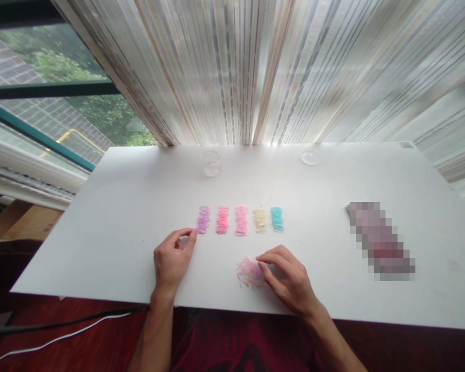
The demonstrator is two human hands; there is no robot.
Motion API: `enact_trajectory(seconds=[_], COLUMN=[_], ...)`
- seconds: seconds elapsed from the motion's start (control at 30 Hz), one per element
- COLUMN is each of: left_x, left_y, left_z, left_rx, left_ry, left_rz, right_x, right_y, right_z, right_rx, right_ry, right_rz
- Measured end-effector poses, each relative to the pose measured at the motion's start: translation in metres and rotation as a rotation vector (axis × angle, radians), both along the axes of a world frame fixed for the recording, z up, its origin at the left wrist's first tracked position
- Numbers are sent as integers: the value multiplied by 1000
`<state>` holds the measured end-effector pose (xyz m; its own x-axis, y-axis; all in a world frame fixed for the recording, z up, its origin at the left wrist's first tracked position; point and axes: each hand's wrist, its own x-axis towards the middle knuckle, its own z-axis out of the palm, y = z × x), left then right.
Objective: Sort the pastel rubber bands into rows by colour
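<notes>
In the head view, several small thin pieces lie in colour-sorted columns: purple [204,220], coral pink [222,220], light pink [241,220], pale yellow [260,220] and turquoise [277,219]. My left hand [174,256] is pinched closed at the lower left end of the purple column; whatever its fingertips hold is too small to make out. Nearer to me lies a loose mixed pile [248,273] of the same kind of pieces. Thumb and forefinger of my right hand [289,276] come together at the pile's right edge, and any piece between them cannot be made out.
Toward the back of the white table [112,222] stand a clear round container [212,165] and a clear round dish or lid [311,157]. A pixelated long object [382,243] lies at the right. Striped curtains [232,67] hang along the back edge.
</notes>
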<state>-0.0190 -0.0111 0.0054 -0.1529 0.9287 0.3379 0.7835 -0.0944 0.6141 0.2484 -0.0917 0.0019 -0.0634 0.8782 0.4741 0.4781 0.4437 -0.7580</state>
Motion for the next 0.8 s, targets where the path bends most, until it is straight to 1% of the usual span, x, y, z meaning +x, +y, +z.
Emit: enact_trajectory(seconds=[0.17, 0.27, 0.43, 0.63, 0.8], left_x=[0, 1, 4, 4, 2], left_y=[1, 4, 10, 9, 5], left_z=[1, 2, -1, -4, -4], left_rx=[23, 74, 157, 149, 141], left_ry=[4, 44, 131, 164, 152], left_rz=[-56, -87, -99, -82, -78], right_x=[0, -1, -1, 0, -1], right_y=[0, 0, 1, -1, 0], right_z=[-1, -1, -1, -2, -2], right_rx=[-13, -16, -16, -21, -23], right_ry=[-2, -4, -1, -2, 3], right_rz=[2, 2, 2, -2, 5])
